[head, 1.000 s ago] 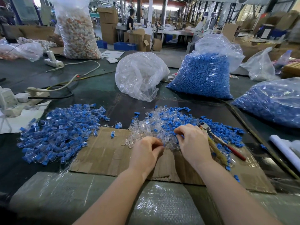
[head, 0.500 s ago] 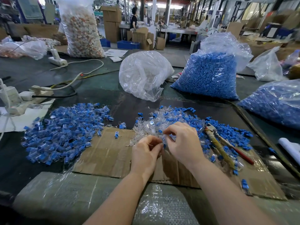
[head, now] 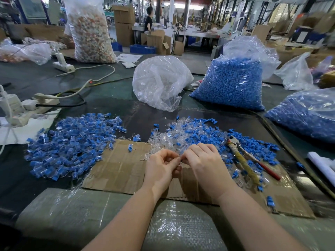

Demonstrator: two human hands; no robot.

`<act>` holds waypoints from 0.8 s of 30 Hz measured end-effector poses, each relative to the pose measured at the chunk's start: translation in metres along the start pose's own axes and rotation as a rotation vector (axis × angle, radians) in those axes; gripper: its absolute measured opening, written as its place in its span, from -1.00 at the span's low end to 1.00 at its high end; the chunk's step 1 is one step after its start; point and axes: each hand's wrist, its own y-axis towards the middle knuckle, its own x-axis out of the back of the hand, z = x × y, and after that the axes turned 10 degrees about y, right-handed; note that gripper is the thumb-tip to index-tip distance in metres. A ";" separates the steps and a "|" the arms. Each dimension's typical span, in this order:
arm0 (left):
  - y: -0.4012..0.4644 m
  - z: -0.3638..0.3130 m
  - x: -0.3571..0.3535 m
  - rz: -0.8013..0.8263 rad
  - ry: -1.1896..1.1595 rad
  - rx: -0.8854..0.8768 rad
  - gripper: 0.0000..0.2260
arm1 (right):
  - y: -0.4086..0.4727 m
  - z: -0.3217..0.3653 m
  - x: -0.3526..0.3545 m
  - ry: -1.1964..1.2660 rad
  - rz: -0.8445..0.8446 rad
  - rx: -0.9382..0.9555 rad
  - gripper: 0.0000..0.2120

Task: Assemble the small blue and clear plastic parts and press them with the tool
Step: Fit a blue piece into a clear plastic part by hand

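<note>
Both hands, left hand (head: 160, 166) and right hand (head: 203, 161), meet over the cardboard (head: 117, 169), fingers curled, pinching a small part between them; seat it squarely before reaching for the pliers (head: 243, 160).

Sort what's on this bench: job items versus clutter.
Job: left hand and right hand, mixed loose pile of clear and blue plastic parts, red-handled pliers, heap of assembled blue-and-clear pieces.
Clutter: white power strips, crumpled empty clear bag.

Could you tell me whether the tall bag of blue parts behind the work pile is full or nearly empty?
Nearly full: the tall bag is packed with blue parts almost up to its gathered top.
</note>
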 end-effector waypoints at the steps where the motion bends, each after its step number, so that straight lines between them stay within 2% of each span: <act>1: 0.000 0.000 0.000 -0.003 0.011 -0.004 -0.88 | -0.001 0.001 -0.001 -0.001 -0.006 -0.025 -0.86; 5: 0.000 0.001 -0.001 -0.034 0.057 -0.047 -0.88 | 0.000 0.000 -0.003 0.137 0.016 -0.105 -0.92; 8: -0.001 0.001 -0.003 -0.043 0.047 -0.046 -0.85 | 0.012 -0.011 -0.007 0.263 -0.027 -0.268 -0.90; 10: -0.001 0.002 -0.005 -0.044 0.045 -0.048 -0.82 | 0.022 -0.020 -0.011 0.205 -0.052 -0.356 -0.84; 13: -0.001 0.003 -0.006 -0.040 0.099 -0.085 -0.79 | 0.033 -0.029 -0.019 0.069 0.041 -0.453 -0.74; 16: -0.001 0.004 -0.004 -0.053 0.175 -0.127 -0.81 | 0.039 -0.031 -0.025 0.039 0.072 -0.509 -0.82; 20: -0.001 0.004 -0.003 -0.086 0.239 -0.169 -0.84 | 0.037 -0.030 -0.025 0.021 0.028 -0.482 -0.87; 22: 0.000 0.004 -0.003 -0.121 0.247 -0.182 -0.84 | 0.033 -0.027 -0.019 0.036 -0.048 -0.456 -0.89; 24: 0.001 0.005 -0.003 -0.143 0.168 -0.143 -0.82 | 0.027 -0.022 -0.013 0.096 -0.127 -0.411 -0.91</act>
